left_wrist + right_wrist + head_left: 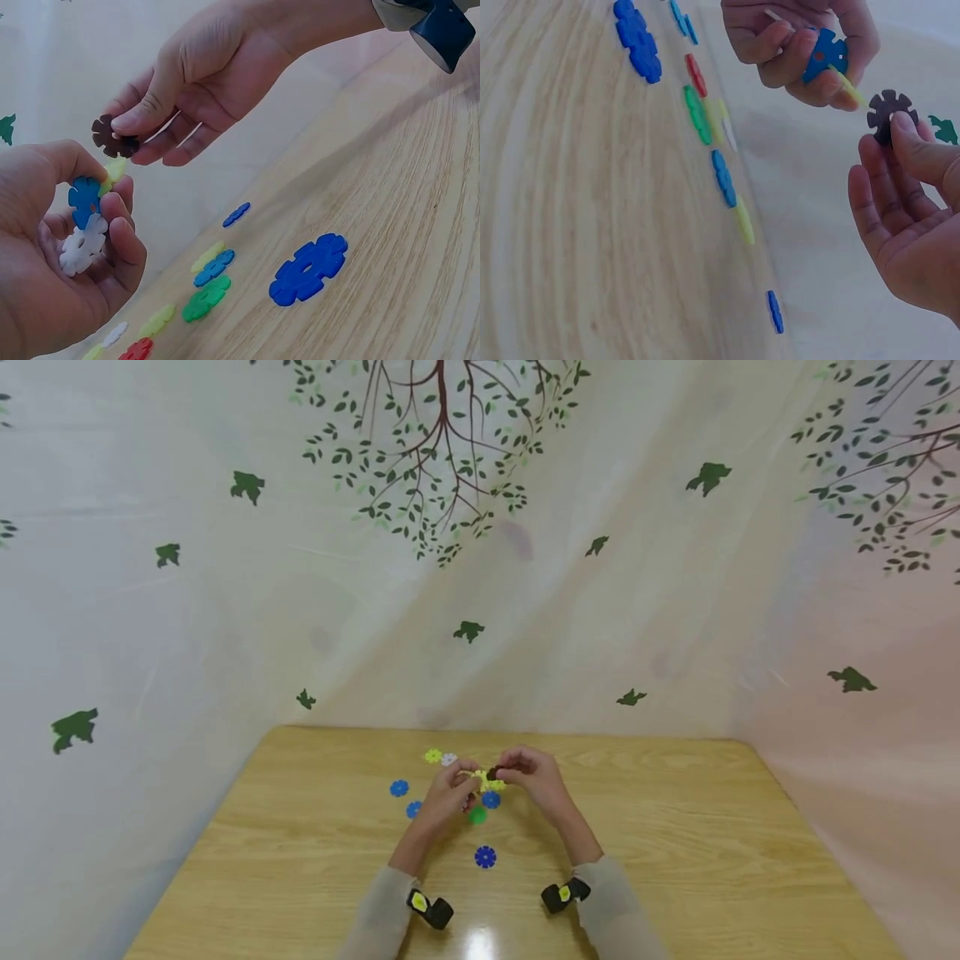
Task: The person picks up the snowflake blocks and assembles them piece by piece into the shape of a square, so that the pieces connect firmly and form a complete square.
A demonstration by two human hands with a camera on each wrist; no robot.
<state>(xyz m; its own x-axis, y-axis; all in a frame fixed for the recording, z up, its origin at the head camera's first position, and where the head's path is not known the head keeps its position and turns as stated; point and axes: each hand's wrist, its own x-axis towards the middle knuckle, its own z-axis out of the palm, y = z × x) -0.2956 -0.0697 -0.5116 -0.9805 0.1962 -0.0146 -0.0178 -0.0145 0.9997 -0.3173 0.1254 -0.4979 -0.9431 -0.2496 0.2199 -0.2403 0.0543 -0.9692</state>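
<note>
Both hands are raised close together over the far part of the table. My left hand (pixel 447 795) grips a small joined chain of notched plastic snowflake discs: a white disc (pixel 84 246), a blue disc (pixel 84 196) and a yellow disc (pixel 112 174). Between thumb and fingertips, my right hand (pixel 534 778) pinches a dark brown snowflake disc (pixel 881 118), its other fingers loosely bent. In the right wrist view, the brown disc's notched edge is right at the tip of the yellow disc.
On the wooden table (pixel 705 843) lie loose snowflake discs: a dark blue disc (pixel 485 857) nearest the body, a green disc (pixel 477 815), a red disc (pixel 137 350), and several blue, yellow and white ones. A patterned cloth (pixel 555 635) hangs behind the table's far edge.
</note>
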